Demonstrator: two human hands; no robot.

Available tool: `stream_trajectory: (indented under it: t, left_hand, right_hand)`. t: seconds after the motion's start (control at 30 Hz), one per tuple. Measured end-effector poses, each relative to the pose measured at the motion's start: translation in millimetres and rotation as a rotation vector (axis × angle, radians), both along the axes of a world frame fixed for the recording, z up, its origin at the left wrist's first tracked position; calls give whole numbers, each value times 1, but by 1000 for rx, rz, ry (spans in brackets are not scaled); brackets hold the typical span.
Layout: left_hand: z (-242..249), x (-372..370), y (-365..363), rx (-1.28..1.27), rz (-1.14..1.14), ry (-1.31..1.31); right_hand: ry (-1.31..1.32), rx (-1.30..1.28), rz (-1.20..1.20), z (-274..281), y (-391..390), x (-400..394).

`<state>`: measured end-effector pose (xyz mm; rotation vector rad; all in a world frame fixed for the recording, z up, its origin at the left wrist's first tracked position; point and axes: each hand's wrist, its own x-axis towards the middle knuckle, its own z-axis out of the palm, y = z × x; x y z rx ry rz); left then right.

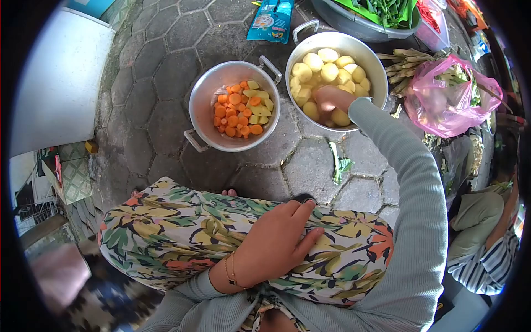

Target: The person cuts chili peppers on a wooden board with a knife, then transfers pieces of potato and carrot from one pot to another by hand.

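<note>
My right hand (332, 99) reaches into a metal pot (379, 72) of peeled potatoes (328, 72) in cloudy water. Its fingers are under the water and among the potatoes, so whether they grip one is hidden. My left hand (276, 238), with a thin bracelet at the wrist, lies palm down on the floral cloth (182, 238) over my lap, thumb apart, holding nothing visible. Left of the potatoes stands a second metal pot (202, 105), containing orange carrot slices (233, 110) and cut potato pieces (260, 110).
Behind the pots are a blue packet (271, 21) and a grey basin (365, 30) with green leaves. A pink plastic bag (442, 108) of vegetables lies at right. A leaf scrap (338, 165) is on the stone paving (315, 171). Another person (481, 238) sits at far right.
</note>
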<state>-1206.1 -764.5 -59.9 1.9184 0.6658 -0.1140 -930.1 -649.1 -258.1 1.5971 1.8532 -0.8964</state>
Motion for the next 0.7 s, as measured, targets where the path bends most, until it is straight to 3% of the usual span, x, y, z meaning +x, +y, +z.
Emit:
stream_trajectory:
  t: [0.13,0.3,0.43,0.5,0.67,0.7]
  left_hand:
    - [2,-1,-2,23,-3,-11]
    - [2,-4,-1,13,-6,1]
    - [2,-6,3,-17,-10,-15]
    - [0,-6,4,-17,4,-25]
    - [0,-6,4,-30,22,-33]
    - [1,-5,4,-31,22,-32]
  right_hand:
    - [3,57,-149,-27,-3,3]
    - [-3,-226,-177,-9,4,-2]
    - [31,-224,-273,17,1,9]
    - [542,-340,-181,9,0,22]
    - [432,-358,-137,17,-4,27]
    - [612,-539,-368,9,-4,31]
